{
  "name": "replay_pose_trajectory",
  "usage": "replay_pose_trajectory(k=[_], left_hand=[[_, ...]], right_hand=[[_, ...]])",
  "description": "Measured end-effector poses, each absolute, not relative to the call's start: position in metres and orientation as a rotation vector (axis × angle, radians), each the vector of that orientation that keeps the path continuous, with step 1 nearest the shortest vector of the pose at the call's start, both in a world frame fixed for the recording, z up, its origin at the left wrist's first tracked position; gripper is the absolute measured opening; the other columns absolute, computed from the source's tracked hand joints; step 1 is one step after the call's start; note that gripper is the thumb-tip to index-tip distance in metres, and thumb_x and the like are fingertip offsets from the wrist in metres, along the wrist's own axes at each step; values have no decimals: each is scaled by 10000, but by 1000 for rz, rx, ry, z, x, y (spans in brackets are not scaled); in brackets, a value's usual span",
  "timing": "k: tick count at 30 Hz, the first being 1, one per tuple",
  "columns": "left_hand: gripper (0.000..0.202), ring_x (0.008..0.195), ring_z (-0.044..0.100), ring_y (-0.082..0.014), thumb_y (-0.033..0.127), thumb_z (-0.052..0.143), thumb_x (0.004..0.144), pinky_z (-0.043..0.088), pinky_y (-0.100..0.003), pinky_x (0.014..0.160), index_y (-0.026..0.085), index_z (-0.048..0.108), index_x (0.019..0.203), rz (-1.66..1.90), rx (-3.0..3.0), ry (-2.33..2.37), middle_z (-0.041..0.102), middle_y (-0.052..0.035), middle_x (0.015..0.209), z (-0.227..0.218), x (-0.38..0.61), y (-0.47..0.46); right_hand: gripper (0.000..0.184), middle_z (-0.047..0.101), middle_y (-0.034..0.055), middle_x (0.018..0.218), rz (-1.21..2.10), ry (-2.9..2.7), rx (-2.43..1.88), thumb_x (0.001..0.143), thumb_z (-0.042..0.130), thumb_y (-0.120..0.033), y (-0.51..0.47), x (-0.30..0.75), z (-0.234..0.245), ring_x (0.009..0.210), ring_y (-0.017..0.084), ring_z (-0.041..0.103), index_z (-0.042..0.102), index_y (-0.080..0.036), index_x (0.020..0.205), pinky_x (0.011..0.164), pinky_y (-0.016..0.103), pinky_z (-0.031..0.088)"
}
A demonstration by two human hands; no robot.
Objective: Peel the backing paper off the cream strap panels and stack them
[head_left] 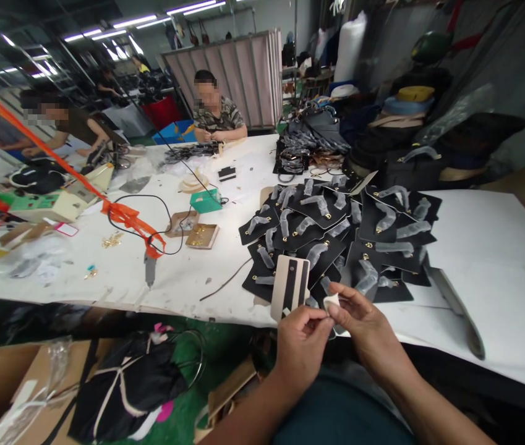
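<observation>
Right hand [362, 318] and left hand [303, 343] both clamp fingertips on a small, curled, cream-coloured piece [331, 301], held at the white surface's [183, 269] near edge, beside a flat, black-striped beige rectangle [291, 285] and heaped dark panels [329, 238] bearing filmy-wrapped, bent straps [316, 204].

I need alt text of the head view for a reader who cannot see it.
A person's left hand and right hand hold a small pale piece at the near edge of a white table. Beyond lie heaped black panels with plastic-wrapped strips; across the table is a co-worker in camouflage.
</observation>
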State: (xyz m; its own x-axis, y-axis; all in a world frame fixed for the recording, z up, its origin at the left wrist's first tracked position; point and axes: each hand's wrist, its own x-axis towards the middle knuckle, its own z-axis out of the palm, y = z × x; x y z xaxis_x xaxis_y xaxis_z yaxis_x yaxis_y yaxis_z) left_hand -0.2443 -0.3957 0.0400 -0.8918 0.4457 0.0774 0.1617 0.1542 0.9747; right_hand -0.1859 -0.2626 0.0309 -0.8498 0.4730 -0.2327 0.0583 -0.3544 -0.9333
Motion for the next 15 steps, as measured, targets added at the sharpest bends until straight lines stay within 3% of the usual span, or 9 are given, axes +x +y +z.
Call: replay_pose_trajectory(k=[3, 5, 9, 13, 15], left_hand=[[142, 626, 613, -119, 305, 716, 888, 477, -215, 599, 179, 773, 854, 1804, 592, 2165, 728, -30, 766, 39, -244, -386], [156, 657, 642, -129, 324, 704, 901, 503, -222, 626, 187, 778, 887, 1773, 606, 2115, 742, -35, 800, 33, -248, -384], [238, 893, 695, -190, 353, 692, 901, 562, -275, 777, 195, 741, 1071, 1752, 558, 2243, 742, -78, 1029, -5, -291, -387], [672, 1227, 617, -281, 294, 797, 774, 508, -378, 1015, 154, 561, 1388, 1545, 249, 2589, 614, -177, 1386, -62, -372, -391], [836, 1253, 617, -289, 273, 830, 737, 474, -393, 1061, 127, 463, 1474, 1397, 207, 2586, 605, -201, 1409, -82, -407, -388]], right_hand=[[300, 717, 23, 961, 2372, -1566, -704, 837, 813, -488, -258, -187, 23, 956, 207, 618, 739, -227, 965, 887, 290, 479], [308, 683, 15, 844, 2376, -1538, -721, 863, 775, -512, -252, -189, 21, 858, 197, 590, 704, -215, 824, 833, 291, 470], [388, 620, 4, 761, 2256, -1609, -825, 919, 678, -571, -232, -190, 27, 764, 190, 533, 640, -218, 765, 756, 296, 431], [470, 525, -21, 687, 2231, -1863, -817, 933, 633, -614, -218, -185, 37, 695, 162, 456, 564, -207, 707, 686, 281, 365], [470, 467, -39, 656, 2254, -1951, -836, 911, 643, -644, -217, -181, 40, 653, 145, 396, 585, -206, 752, 633, 274, 316]])
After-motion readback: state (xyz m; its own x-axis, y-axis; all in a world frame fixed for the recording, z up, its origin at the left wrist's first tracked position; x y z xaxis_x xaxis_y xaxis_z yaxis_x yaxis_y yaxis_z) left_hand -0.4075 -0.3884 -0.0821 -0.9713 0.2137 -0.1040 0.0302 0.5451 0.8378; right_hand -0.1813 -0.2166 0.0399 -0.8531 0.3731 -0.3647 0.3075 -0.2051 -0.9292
